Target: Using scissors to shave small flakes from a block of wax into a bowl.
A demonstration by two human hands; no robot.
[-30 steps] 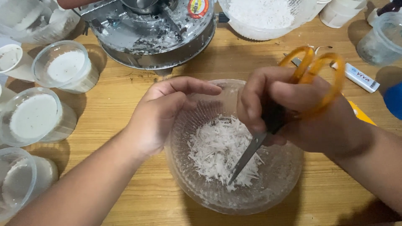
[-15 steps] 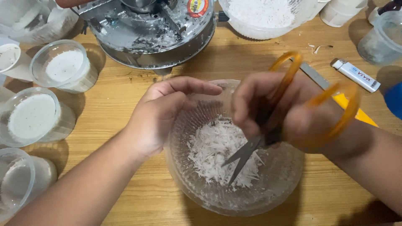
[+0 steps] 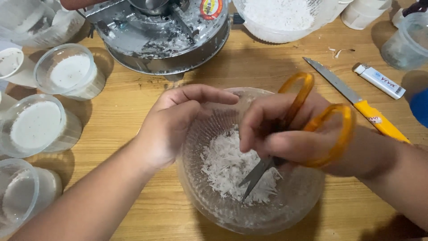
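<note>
Head view: the left hand (image 3: 178, 122) cups the near-left rim of a clear ribbed bowl (image 3: 214, 209) on the wooden desk (image 3: 133, 102), its grip loosely curled against the wall, while the right hand (image 3: 294, 138) has its grip closed through the orange handles of scissors (image 3: 312, 116), blades slightly parted over white shreds (image 3: 227, 167) in the bowl. Bare desk lies before the bowl; lidded cups (image 3: 38, 125) crowd the left edge, a metal grater machine (image 3: 165, 35) stands beyond, and a yellow-handled knife (image 3: 356, 100) and a lighter (image 3: 379, 80) lie to the right. The machine's top and the right forearm are cut off.
</note>
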